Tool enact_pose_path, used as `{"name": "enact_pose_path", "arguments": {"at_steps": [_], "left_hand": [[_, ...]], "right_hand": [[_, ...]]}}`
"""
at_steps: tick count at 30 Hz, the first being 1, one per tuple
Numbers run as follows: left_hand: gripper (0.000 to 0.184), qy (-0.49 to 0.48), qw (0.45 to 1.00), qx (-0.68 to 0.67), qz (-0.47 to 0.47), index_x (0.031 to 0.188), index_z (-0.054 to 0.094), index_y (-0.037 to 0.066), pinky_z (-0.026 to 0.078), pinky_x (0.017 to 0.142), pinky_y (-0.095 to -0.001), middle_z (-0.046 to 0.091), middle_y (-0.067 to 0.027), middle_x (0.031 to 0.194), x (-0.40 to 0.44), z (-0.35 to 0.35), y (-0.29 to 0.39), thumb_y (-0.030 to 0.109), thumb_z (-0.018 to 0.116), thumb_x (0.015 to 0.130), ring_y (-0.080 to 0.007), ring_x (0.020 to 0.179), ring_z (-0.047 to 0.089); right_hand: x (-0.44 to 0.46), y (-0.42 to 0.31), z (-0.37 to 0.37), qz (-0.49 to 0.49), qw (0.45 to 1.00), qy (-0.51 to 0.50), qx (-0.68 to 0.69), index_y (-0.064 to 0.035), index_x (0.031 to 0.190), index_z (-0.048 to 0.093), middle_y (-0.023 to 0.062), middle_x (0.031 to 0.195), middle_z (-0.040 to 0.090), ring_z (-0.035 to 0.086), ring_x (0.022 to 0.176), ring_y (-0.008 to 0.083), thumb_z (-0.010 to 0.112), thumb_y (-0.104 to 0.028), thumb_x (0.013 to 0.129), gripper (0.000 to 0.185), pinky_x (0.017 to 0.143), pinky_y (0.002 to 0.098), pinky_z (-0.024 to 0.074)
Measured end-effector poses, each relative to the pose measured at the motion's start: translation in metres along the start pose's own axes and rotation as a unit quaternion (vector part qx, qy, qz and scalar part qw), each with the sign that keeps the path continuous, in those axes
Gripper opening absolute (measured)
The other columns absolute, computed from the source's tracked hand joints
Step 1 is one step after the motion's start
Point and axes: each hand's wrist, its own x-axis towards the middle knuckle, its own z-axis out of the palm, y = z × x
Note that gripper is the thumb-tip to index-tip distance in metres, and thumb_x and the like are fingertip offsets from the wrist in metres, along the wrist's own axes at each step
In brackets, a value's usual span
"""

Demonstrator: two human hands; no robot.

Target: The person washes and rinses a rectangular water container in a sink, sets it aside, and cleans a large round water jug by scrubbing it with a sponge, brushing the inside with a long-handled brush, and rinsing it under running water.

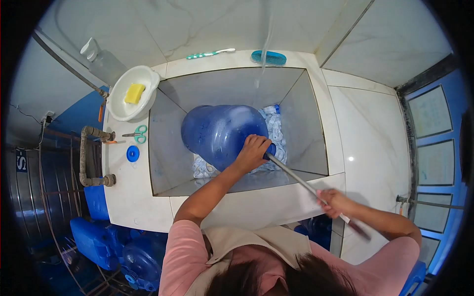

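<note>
A large blue water jug [222,133] lies on its side in the tiled basin [165,148], its neck towards the lower right. My left hand [253,152] rests over the jug's shoulder by the neck, fingers curled round it. Closed round a long metal rod [296,179] is my right hand [333,202], somewhat blurred. One end of the rod enters the jug's mouth; the other end has a dark reddish grip [359,230]. Whatever is on the rod's inner end is hidden in the jug. Blue-and-white striped cloth [276,129] lies beneath and beside the jug.
On the ledge stand a white bowl [117,106] with a yellow sponge [134,93], scissors [140,134], a blue cap [133,154], a toothbrush [210,54] and a teal brush [268,57]. A pipe [83,158] rises at left. Water streams down behind the jug.
</note>
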Motion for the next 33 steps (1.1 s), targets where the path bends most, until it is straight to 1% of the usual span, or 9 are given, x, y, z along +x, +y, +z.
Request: {"name": "enact_pose_path", "arguments": {"at_steps": [4,7,9,12,15,20,23,27,33], "left_hand": [[0.065,0.026,0.999,0.012,-0.029,0.112,0.049,0.004,0.032,0.098,-0.0430,0.050,-0.0116,0.110,0.003,-0.019,0.006,0.019,0.080,0.057,-0.0301,0.109,0.046],[0.063,-0.020,1.000,0.004,-0.010,0.112,0.050,0.005,0.032,0.099,-0.0429,0.051,-0.0123,0.111,0.006,-0.043,0.008,0.019,0.078,0.058,-0.0299,0.110,0.046],[0.061,-0.211,0.974,-0.051,0.070,0.112,0.051,0.005,0.033,0.097,-0.0431,0.052,-0.0132,0.110,0.009,-0.058,0.005,0.018,0.077,0.059,-0.0299,0.110,0.047],[0.061,-0.258,0.957,-0.137,0.000,0.112,0.051,0.005,0.036,0.095,-0.0436,0.052,-0.0140,0.109,0.006,-0.042,-0.003,0.017,0.077,0.058,-0.0307,0.108,0.048],[0.062,-0.119,0.989,-0.087,0.002,0.112,0.051,0.004,0.037,0.093,-0.0437,0.052,-0.0143,0.109,0.007,-0.030,-0.005,0.019,0.078,0.058,-0.0318,0.106,0.050],[0.062,0.038,0.999,-0.010,-0.018,0.112,0.051,0.003,0.037,0.094,-0.0429,0.053,-0.0147,0.110,-0.004,-0.016,0.000,0.023,0.078,0.060,-0.0324,0.104,0.050],[0.061,0.002,1.000,-0.014,0.006,0.111,0.051,0.003,0.036,0.094,-0.0423,0.053,-0.0146,0.111,-0.005,-0.036,0.003,0.023,0.078,0.060,-0.0322,0.105,0.050],[0.059,-0.217,0.970,-0.107,0.035,0.110,0.052,0.005,0.036,0.095,-0.0417,0.054,-0.0133,0.112,-0.002,-0.052,-0.001,0.023,0.078,0.060,-0.0311,0.108,0.049],[0.062,-0.031,0.998,-0.043,-0.028,0.110,0.052,0.006,0.034,0.097,-0.0411,0.054,-0.0116,0.108,0.002,-0.028,-0.001,0.024,0.080,0.058,-0.0304,0.108,0.049]], "right_hand": [[-0.014,-0.018,0.025,0.059,0.984,-0.085,0.143,-0.0015,0.086,0.051,0.0166,0.058,0.054,0.050,0.042,0.0271,0.043,-0.041,0.094,0.042,0.043,0.0424,0.0419],[0.003,-0.014,-0.010,-0.293,0.864,0.083,-0.401,-0.0023,0.087,0.052,0.0143,0.056,0.053,0.050,0.042,0.0255,0.042,-0.043,0.095,0.042,0.044,0.0431,0.0421],[-0.016,-0.050,-0.024,-0.263,0.666,0.185,-0.673,-0.0024,0.087,0.053,0.0181,0.058,0.057,0.056,0.049,0.0355,0.044,-0.039,0.094,0.039,0.049,0.0473,0.0437],[-0.024,-0.057,-0.016,-0.252,0.681,0.199,-0.658,-0.0029,0.085,0.055,0.0210,0.062,0.058,0.057,0.060,0.0422,0.046,-0.037,0.093,0.036,0.054,0.0505,0.0438],[-0.015,-0.013,0.011,-0.014,0.977,0.111,-0.182,-0.0074,0.079,0.053,0.0020,0.053,0.042,0.037,0.038,0.0110,0.042,-0.042,0.095,0.040,0.034,0.0300,0.0345],[-0.019,-0.017,0.043,0.143,0.888,-0.225,0.375,-0.0087,0.084,0.048,-0.0047,0.051,0.033,0.024,0.035,0.0058,0.043,-0.045,0.094,0.038,0.030,0.0234,0.0193],[-0.014,-0.018,0.029,-0.005,0.993,0.031,-0.111,-0.0085,0.084,0.050,-0.0043,0.051,0.036,0.028,0.035,0.0080,0.041,-0.042,0.096,0.037,0.030,0.0262,0.0257],[-0.017,-0.042,-0.001,-0.244,0.679,0.192,-0.665,-0.0089,0.082,0.049,-0.0045,0.051,0.034,0.029,0.035,0.0081,0.041,-0.043,0.096,0.038,0.030,0.0257,0.0263],[-0.021,-0.011,0.042,0.091,0.962,-0.140,0.215,-0.0099,0.081,0.047,-0.0056,0.052,0.032,0.028,0.036,0.0060,0.041,-0.045,0.095,0.038,0.030,0.0216,0.0229]]}}
